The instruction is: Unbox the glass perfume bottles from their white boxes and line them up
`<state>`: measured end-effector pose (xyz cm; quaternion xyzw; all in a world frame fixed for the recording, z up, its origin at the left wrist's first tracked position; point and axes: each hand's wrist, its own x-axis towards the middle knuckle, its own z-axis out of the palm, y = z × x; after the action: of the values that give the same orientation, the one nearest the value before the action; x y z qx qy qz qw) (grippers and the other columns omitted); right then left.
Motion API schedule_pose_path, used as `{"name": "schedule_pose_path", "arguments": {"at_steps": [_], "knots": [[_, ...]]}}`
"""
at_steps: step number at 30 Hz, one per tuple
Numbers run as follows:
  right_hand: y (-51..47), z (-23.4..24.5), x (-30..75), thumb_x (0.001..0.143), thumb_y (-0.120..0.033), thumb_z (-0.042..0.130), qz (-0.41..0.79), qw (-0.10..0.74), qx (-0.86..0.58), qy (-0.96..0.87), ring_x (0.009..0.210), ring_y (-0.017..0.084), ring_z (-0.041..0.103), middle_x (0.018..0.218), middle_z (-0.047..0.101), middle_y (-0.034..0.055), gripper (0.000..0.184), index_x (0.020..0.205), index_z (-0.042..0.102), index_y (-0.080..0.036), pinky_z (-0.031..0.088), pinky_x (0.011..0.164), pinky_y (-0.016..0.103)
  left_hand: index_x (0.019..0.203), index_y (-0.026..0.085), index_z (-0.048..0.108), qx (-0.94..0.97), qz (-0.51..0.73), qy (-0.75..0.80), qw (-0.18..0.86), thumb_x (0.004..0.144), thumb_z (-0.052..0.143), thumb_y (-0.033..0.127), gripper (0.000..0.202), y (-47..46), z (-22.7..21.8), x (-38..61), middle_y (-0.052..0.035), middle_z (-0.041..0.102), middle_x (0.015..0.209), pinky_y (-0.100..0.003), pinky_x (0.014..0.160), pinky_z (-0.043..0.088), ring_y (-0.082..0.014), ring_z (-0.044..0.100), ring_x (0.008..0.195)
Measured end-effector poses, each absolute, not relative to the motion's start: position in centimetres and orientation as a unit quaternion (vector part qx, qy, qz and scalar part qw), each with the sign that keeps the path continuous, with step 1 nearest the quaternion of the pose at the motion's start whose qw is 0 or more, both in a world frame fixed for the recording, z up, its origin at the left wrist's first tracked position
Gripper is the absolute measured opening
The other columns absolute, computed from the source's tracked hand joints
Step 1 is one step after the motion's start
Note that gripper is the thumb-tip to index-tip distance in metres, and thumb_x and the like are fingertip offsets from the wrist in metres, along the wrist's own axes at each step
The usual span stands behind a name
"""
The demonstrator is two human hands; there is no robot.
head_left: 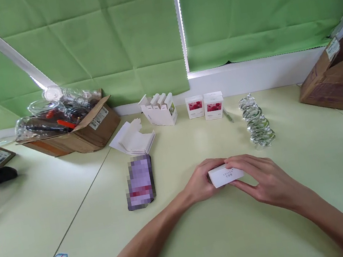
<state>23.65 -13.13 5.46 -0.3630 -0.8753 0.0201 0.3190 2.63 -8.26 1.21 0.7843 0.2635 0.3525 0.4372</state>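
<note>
Between my two hands is a small white carton [226, 175] with printed lettering on the side facing me. My left hand [202, 180] grips its left end, the fingers partly hidden behind it. At the right end, my right hand [262, 176] is closed on it, with fingers over the top and the thumb below. Beyond my hands stand two closed white boxes with red pictures, one box [195, 106] beside a second box [213, 106]. A green pen [228, 115] lies by them. To the right rests a row of shiny clear-wrapped packets [257, 121].
White cartons with raised flaps [160, 112] stand at the back, with flat white cardboard pieces [135, 138] nearer. A phone [140, 182] lies left of my hands. An open cardboard box [88, 127] of wrapped items stands back left, another brown box [337, 77] at right.
</note>
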Motion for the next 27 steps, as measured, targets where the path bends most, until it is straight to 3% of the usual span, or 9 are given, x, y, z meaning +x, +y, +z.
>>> {"name": "schedule_pose_path", "arguments": {"at_steps": [27], "knots": [[-13.19,5.66,23.67,0.092,-0.020,0.062,0.027,0.341,-0.346,-0.874,0.098,0.022,0.075,0.109,0.076,0.0076,0.027,0.118,0.060,-0.023,0.064,0.080,0.034,0.125,0.022,0.062,0.812,0.332,0.253,0.407,0.084,0.072,0.035,0.045,-8.24,1.18,2.28,-0.0106,0.069,0.126,-0.041,0.100,0.051,-0.0267,0.065,0.116]]}}
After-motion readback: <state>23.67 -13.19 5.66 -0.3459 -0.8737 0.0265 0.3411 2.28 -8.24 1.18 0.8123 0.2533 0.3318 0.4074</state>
